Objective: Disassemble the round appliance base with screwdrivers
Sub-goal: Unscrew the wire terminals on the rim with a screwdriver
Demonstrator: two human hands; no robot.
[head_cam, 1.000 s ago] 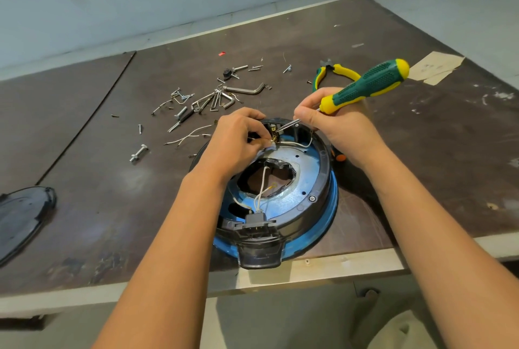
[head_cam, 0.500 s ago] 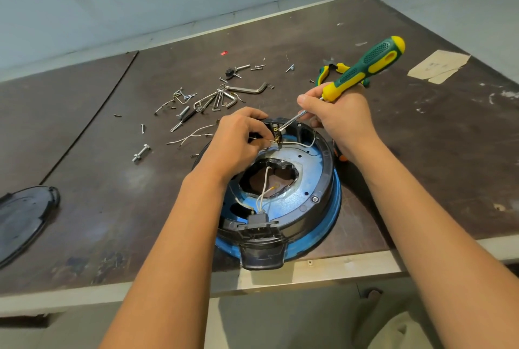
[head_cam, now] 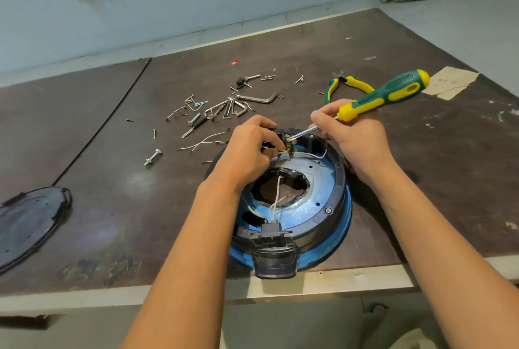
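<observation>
The round appliance base, blue inside a black rim, lies open side up at the table's near edge, with white wires running across its torn centre hole. My left hand pinches a small brass terminal with its wire at the base's far inner rim. My right hand grips the metal shaft of a green and yellow screwdriver, just below the handle. The screwdriver's tip sits at that same terminal, and the handle points up and to the right.
Loose screws, bolts and hex keys are scattered beyond the base, beside cut white wires. Green and yellow pliers lie behind my right hand. A black round cover rests at the left edge. Brown paper lies far right.
The screwdriver's handle has swung a little between the frames while its tip stays at the terminal. My left hand keeps its pinch in the same place.
</observation>
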